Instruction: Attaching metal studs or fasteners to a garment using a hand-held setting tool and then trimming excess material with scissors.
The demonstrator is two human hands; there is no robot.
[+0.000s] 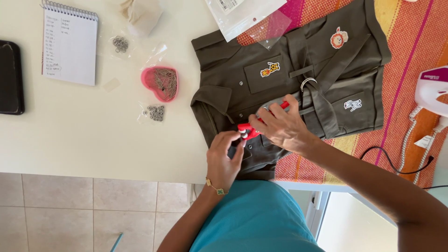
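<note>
On the olive shirt (280, 88) with three patches, both hands (252, 140) clamp one red pliers (249, 129).

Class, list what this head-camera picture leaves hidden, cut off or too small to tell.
- Red tool, head view: its working tip is hidden between the left hand and right hand.
- Notebook: writing too small.
- White appliance: cut off by the right edge.
- Dark tray: cut off by the left edge.
</note>
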